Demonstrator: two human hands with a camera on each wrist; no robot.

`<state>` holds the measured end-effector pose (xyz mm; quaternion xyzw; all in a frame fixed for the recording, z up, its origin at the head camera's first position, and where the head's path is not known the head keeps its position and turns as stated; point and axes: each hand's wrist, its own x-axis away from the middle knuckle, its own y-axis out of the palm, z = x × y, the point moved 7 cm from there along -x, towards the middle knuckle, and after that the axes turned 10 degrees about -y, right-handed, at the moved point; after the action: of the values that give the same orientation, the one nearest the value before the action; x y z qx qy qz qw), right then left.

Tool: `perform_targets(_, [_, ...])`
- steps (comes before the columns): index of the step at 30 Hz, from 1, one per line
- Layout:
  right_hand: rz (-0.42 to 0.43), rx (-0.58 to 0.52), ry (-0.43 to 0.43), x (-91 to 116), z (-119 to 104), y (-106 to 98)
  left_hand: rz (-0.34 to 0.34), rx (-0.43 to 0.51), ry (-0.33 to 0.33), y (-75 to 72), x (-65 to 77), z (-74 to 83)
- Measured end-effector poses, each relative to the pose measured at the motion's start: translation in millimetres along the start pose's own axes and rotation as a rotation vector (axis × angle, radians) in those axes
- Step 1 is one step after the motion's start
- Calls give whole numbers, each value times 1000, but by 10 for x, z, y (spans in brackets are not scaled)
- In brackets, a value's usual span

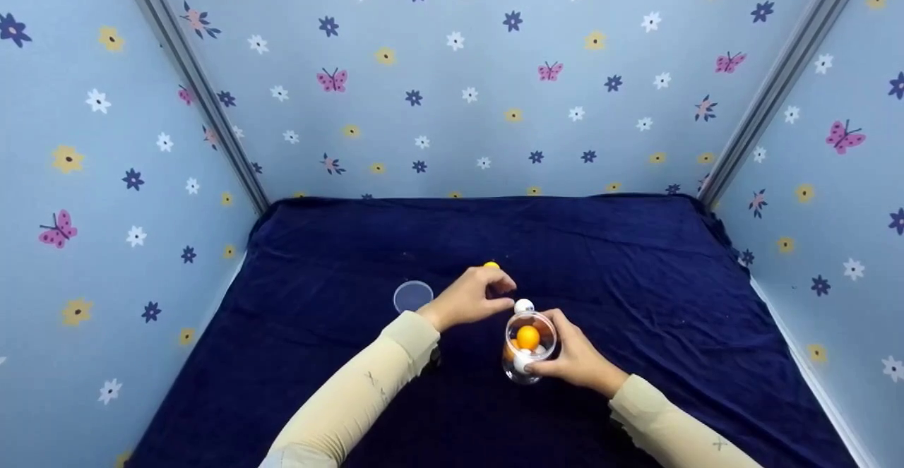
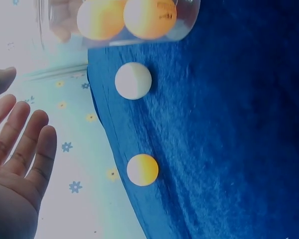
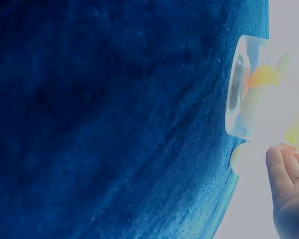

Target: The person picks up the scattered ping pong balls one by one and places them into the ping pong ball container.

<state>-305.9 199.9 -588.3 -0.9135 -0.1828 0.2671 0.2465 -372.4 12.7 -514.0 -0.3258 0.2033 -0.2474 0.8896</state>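
My right hand (image 1: 575, 355) grips a clear plastic jar (image 1: 521, 378) near its top, thumb on the near side and fingers on the far side. Inside the jar are orange and white table tennis balls, an orange ball (image 1: 527, 337) showing on top. Just beyond the rim, a white ball (image 2: 133, 80) lies on the cloth. Left of the jar hovers my left hand (image 1: 474, 297), holding nothing; its fingers look loosely spread in the left wrist view. An orange ball (image 1: 491, 265) shows behind it. Glare washes out part of the jar in the right wrist view.
A round clear lid (image 1: 413, 296) lies left of my left hand, partly behind the wrist. Dark blue velvet cloth (image 1: 635, 270) covers the table. Flowered wall panels (image 1: 480, 101) enclose the back and both sides.
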Motion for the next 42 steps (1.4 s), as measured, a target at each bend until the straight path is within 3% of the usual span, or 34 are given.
perform_targets(10, [28,-49,-14,-17,-144,10,28,-23,-38,-134,-145,-81])
perform_targets(15, [18,-42,-7,7,-14,17,57,-39,-56,-161,-193,-133])
perform_targets(24, [-4,-45,-27,-8,-17,18,92,-91,-95,-147,-223,-301])
perform_targets(34, [-4,-14,-33,-22,-17,5,56,-75,-243,-85,-271,-590])
perform_targets(42, [-3,-31,-20,6,15,14,83,-57,-310,5,-326,-736])
